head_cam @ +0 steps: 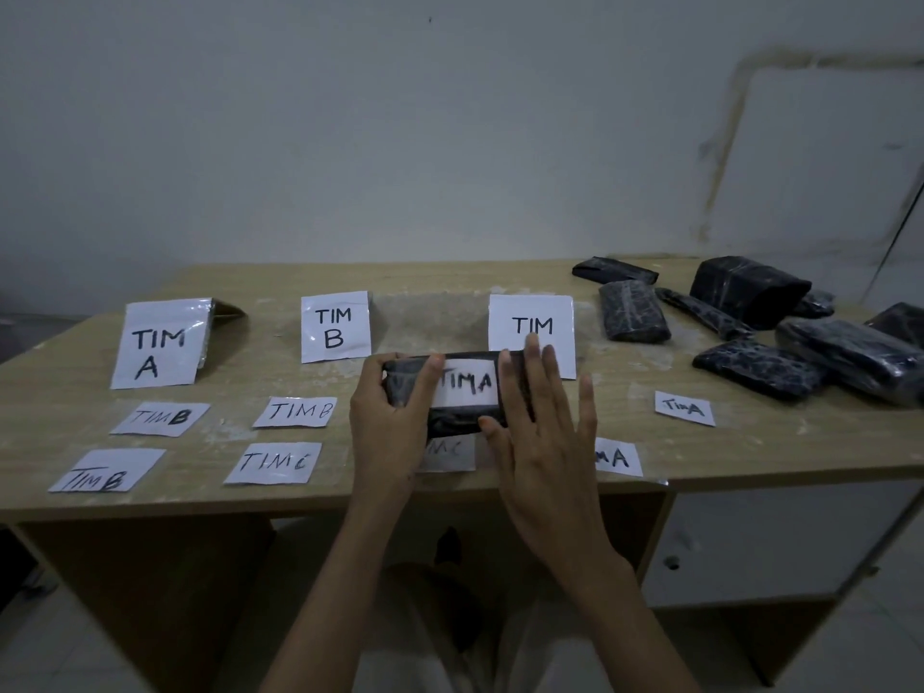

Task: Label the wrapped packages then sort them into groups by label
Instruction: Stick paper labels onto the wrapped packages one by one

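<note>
Pale wooden tabletop (75, 432) lies under dim light. Our left hand (385, 417) curls its grip round the left end of the black package (452, 423), mid-tabletop; our right hand (545, 442), fingers spread straight, presses its "TIMA" label (467, 387). Behind, we cannot read the right sign's (530, 317) lower letter.

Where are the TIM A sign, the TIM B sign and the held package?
TIM A sign (157, 345): head view, white face.
TIM B sign (335, 327): head view, white face.
held package (452, 423): head view, dark wrap under label.

Left grip (386, 417) curled, right grip (545, 442) flat.
</note>
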